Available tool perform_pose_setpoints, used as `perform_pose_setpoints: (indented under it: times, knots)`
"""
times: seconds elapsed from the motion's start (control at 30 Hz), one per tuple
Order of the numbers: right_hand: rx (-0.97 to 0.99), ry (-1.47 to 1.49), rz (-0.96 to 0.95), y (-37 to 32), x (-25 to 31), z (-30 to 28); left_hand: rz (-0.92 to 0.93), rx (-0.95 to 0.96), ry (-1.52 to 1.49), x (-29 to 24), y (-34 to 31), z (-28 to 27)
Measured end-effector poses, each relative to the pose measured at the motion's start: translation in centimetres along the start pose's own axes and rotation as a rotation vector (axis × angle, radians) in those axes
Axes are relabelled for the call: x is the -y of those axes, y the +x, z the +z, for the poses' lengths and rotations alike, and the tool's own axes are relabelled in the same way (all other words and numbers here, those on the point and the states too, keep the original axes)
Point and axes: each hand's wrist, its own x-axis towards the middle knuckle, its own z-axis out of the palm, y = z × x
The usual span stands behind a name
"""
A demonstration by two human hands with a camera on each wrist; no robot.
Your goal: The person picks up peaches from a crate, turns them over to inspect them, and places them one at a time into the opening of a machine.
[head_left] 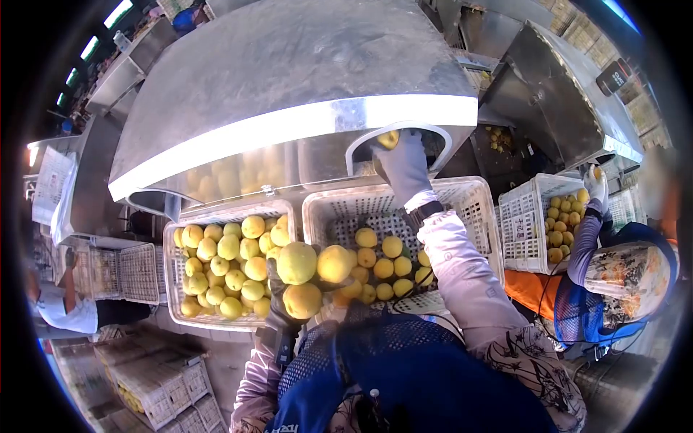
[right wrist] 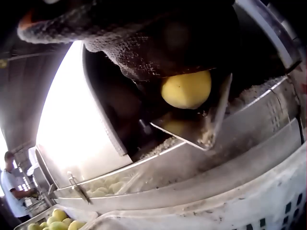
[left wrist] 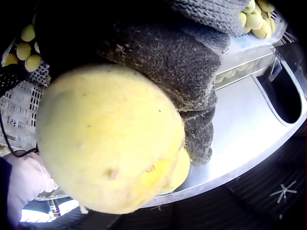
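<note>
My left hand [head_left: 280, 307], in a dark grey knit glove, holds a cluster of yellow peaches in front of my chest. A large yellow-green peach [head_left: 297, 263] is on top; in the left wrist view gloved fingers [left wrist: 199, 139] curve beside it, with another peach [left wrist: 178, 172] behind. My right hand [head_left: 404, 166], in a grey glove, reaches into the rounded opening of the steel machine [head_left: 303, 58], gripping a yellow peach [head_left: 388, 139]. The right wrist view shows that peach [right wrist: 187, 90] just above a V-shaped metal piece [right wrist: 219, 117], the glove covering its top.
A white crate [head_left: 173, 281] full of peaches stands left, under the machine's front. Beside it, another crate [head_left: 476, 191] holds fewer peaches below my right forearm. At right, a person [head_left: 613, 278] works over a peach crate [head_left: 521, 224]; another person [head_left: 68, 307] is at far left.
</note>
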Motion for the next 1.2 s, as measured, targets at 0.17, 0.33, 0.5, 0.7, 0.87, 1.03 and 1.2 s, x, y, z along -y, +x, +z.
perform_pose_setpoints:
  times: [0.17,0.33,0.5,0.7,0.87,1.03,1.2]
  knots:
    - [0.147,0.643,0.071,-2.5,2.9,-7.6,0.17,-0.045,0.349,-2.6,-0.7,1.3]
    - [0.861,0.819,0.203,-13.1,2.6,-8.5,0.738,-0.075,1.706,-5.1,1.1,4.5]
    - [0.754,1.206,0.129,-16.7,1.7,-5.5,0.576,-0.083,0.999,-3.5,2.7,4.0]
    - [0.628,0.923,-0.152,-16.5,1.8,-10.6,0.295,-0.066,0.366,-3.3,4.5,4.3]
    - [0.663,1.137,0.123,-16.5,0.3,-10.6,0.637,0.071,0.877,-4.0,4.6,6.1]
    - [0.609,1.281,0.217,-16.5,-2.1,-9.4,0.684,0.089,0.87,-3.8,5.7,5.9]
    - [0.306,1.243,-0.059,-14.6,-1.3,-7.5,0.594,0.05,0.762,-3.0,6.4,6.0]
